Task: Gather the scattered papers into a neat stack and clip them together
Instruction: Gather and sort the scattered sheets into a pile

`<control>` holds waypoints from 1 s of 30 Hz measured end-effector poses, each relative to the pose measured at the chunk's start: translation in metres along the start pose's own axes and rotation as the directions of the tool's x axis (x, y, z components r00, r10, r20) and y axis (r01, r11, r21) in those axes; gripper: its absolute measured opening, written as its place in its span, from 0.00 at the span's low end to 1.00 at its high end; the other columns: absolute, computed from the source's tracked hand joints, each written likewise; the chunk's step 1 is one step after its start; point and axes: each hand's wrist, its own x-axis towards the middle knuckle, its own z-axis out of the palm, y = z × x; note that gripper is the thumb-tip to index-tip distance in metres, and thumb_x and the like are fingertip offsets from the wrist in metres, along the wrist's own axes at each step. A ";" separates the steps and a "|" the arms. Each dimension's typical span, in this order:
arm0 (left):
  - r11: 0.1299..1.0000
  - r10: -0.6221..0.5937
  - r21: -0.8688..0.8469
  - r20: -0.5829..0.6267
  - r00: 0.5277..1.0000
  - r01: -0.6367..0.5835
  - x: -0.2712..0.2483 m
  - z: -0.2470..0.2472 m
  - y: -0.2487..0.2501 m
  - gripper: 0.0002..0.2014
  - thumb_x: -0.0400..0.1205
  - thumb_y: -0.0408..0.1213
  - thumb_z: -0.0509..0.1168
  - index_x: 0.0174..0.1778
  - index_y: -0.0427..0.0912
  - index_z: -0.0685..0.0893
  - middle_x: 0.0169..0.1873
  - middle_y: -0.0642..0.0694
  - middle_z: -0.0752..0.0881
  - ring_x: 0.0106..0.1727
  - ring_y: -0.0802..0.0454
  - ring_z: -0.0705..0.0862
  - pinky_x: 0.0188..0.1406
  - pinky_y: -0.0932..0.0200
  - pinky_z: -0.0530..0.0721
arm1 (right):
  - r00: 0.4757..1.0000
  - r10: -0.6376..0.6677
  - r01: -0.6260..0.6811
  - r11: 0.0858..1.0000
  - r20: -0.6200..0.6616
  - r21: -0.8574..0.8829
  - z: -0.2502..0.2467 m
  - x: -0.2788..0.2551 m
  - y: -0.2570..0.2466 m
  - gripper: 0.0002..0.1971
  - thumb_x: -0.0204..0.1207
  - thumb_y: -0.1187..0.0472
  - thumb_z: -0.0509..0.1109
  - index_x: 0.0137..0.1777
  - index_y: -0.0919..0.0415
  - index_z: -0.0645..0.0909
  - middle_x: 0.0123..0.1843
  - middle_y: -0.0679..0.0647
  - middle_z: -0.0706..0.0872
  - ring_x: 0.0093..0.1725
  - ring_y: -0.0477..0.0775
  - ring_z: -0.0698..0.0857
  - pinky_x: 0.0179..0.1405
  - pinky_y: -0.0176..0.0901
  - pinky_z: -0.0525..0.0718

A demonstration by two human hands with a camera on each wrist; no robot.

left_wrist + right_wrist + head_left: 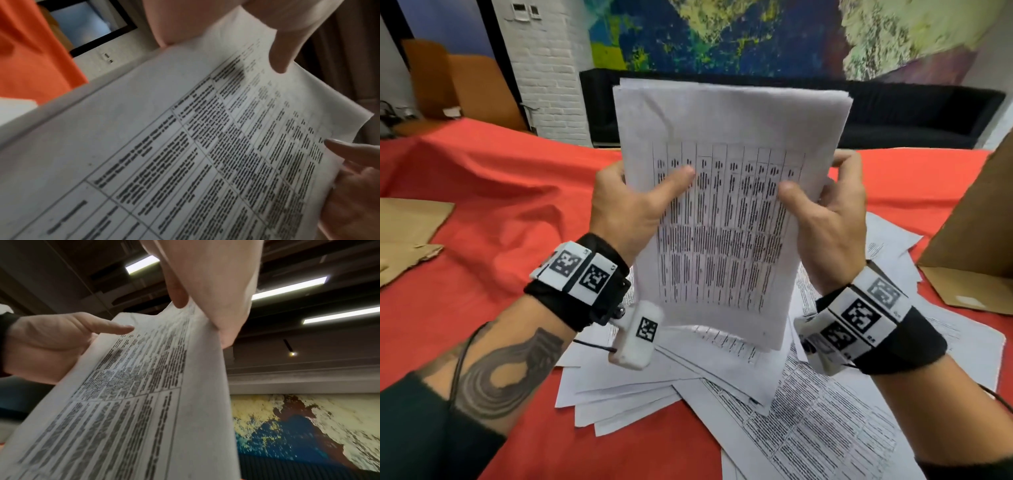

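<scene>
I hold a bundle of printed sheets (726, 212) upright above the table, its lower edge just over the loose pile. My left hand (633, 205) grips the bundle's left edge, thumb across the front. My right hand (825, 212) grips the right edge the same way. The front sheet carries a dense printed table (205, 162), also seen in the right wrist view (133, 394). More papers (808, 411) lie fanned and scattered on the red tablecloth (510, 212) beneath my wrists. No clip is in view.
Flat cardboard (407, 236) lies at the table's left edge. A cardboard box (976, 240) stands at the right, close to the scattered papers. A dark sofa (893, 113) and a painted wall stand behind the table.
</scene>
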 end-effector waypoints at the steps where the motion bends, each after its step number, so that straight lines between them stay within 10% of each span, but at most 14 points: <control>1: 0.999 -0.050 -0.016 0.012 0.999 0.050 -0.005 -0.002 -0.007 0.12 0.75 0.41 0.82 0.51 0.43 0.92 0.46 0.50 0.96 0.50 0.52 0.94 0.54 0.51 0.92 | 0.999 0.048 -0.048 0.999 0.010 -0.024 0.000 -0.004 0.004 0.16 0.77 0.66 0.72 0.57 0.53 0.69 0.56 0.65 0.89 0.51 0.67 0.90 0.49 0.63 0.91; 8: 0.980 -0.196 0.042 0.071 0.978 0.193 -0.032 -0.002 -0.038 0.34 0.67 0.57 0.84 0.56 0.31 0.88 0.52 0.31 0.92 0.51 0.34 0.92 0.57 0.32 0.91 | 0.992 0.107 -0.114 0.988 -0.072 -0.105 0.001 -0.031 0.026 0.10 0.79 0.71 0.66 0.56 0.60 0.75 0.55 0.69 0.85 0.53 0.72 0.86 0.53 0.75 0.86; 14: 0.970 -0.229 -0.063 0.067 0.971 0.234 -0.028 0.004 -0.036 0.19 0.71 0.51 0.84 0.52 0.45 0.91 0.51 0.48 0.94 0.53 0.48 0.92 0.60 0.48 0.87 | 0.987 0.140 -0.149 0.980 -0.076 -0.128 0.002 -0.035 0.033 0.14 0.83 0.69 0.67 0.63 0.59 0.68 0.53 0.53 0.84 0.45 0.44 0.86 0.47 0.51 0.89; 16: 0.959 -0.282 0.032 0.058 0.958 0.281 -0.035 0.005 -0.046 0.30 0.64 0.64 0.82 0.49 0.43 0.88 0.47 0.48 0.91 0.46 0.49 0.88 0.56 0.50 0.85 | 0.987 0.154 -0.159 0.974 -0.048 -0.158 0.005 -0.043 0.039 0.09 0.85 0.71 0.64 0.60 0.61 0.71 0.49 0.51 0.84 0.41 0.37 0.83 0.41 0.39 0.85; 19: 0.961 -0.267 0.082 0.048 0.962 0.263 -0.041 0.008 -0.047 0.21 0.72 0.55 0.81 0.50 0.42 0.90 0.49 0.38 0.94 0.46 0.47 0.90 0.54 0.43 0.91 | 0.991 0.118 -0.127 0.974 -0.061 -0.186 0.006 -0.043 0.042 0.06 0.86 0.73 0.61 0.59 0.66 0.72 0.45 0.47 0.81 0.36 0.30 0.80 0.35 0.24 0.79; 25: 0.933 -0.351 0.084 0.007 0.936 0.349 -0.043 0.009 -0.054 0.17 0.76 0.45 0.81 0.50 0.36 0.89 0.51 0.27 0.91 0.43 0.44 0.88 0.55 0.31 0.88 | 0.975 0.213 -0.222 0.955 -0.066 -0.198 0.003 -0.037 0.051 0.08 0.86 0.69 0.62 0.62 0.64 0.71 0.47 0.45 0.83 0.34 0.30 0.82 0.35 0.35 0.81; 30: 0.940 -0.255 0.214 -0.074 0.964 0.265 -0.027 0.002 -0.054 0.05 0.80 0.39 0.78 0.48 0.47 0.90 0.43 0.46 0.94 0.41 0.53 0.92 0.47 0.54 0.91 | 0.970 0.241 -0.241 0.950 -0.023 -0.198 0.008 -0.039 0.052 0.07 0.84 0.66 0.65 0.58 0.57 0.71 0.49 0.48 0.82 0.40 0.43 0.83 0.42 0.48 0.86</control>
